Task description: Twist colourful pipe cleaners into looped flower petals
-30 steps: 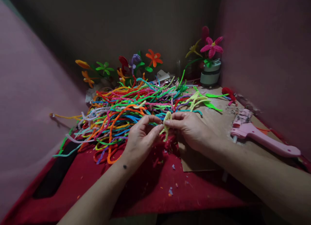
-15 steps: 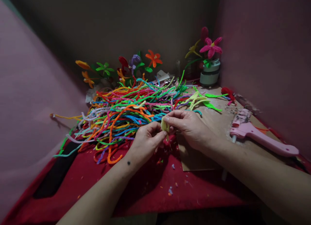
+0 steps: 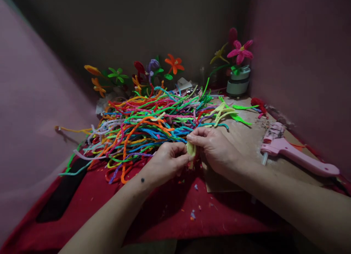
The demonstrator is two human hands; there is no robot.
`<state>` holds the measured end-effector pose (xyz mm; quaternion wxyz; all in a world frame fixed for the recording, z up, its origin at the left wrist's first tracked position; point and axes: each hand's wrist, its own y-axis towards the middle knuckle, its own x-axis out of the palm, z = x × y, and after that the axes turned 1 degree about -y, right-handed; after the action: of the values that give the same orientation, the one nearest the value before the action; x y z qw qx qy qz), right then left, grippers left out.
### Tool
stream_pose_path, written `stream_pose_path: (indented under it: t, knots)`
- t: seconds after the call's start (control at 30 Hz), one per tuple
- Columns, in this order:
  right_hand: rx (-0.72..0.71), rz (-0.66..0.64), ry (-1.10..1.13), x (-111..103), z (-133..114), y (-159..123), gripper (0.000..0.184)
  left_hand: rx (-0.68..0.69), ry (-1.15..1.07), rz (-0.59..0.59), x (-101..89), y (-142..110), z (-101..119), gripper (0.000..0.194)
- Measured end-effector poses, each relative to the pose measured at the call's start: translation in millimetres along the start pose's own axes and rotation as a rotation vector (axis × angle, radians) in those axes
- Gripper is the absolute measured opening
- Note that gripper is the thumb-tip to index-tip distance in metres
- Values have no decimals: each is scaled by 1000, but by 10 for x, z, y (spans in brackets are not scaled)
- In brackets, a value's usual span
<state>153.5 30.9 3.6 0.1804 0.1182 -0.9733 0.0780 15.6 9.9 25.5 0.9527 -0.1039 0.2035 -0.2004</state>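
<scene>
Between my two hands is a small pale yellow piece of folded pipe cleaner, petal-like in shape. My left hand pinches its lower left side between thumb and finger. At its top, the thumb and fingers of my right hand are closed on it too. A short thin end hangs below the fingers. Just behind my hands spreads a large heap of coloured pipe cleaners. Light yellow bent pipe cleaners lie beyond my right hand.
A pink glue gun rests on a cardboard sheet at the right. Fuzzy flowers stand along the back, one pink flower in a pale pot. A black strip lies left on the red cloth, with scattered fluff bits.
Both hands have shifted slightly right and down with the yellow piece. My right fingers now grip its top edge, and more of its side shows.
</scene>
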Motion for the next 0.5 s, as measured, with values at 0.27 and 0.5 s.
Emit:
stream_pose_path:
  t: [0.27, 0.5]
  knots:
    - [-7, -4, -5, -30, -37, 19, 19, 48, -10, 12, 9, -9, -34, 22]
    - [-30, -2, 23, -65, -12, 72, 21, 9, -93, 27, -14, 8, -15, 16]
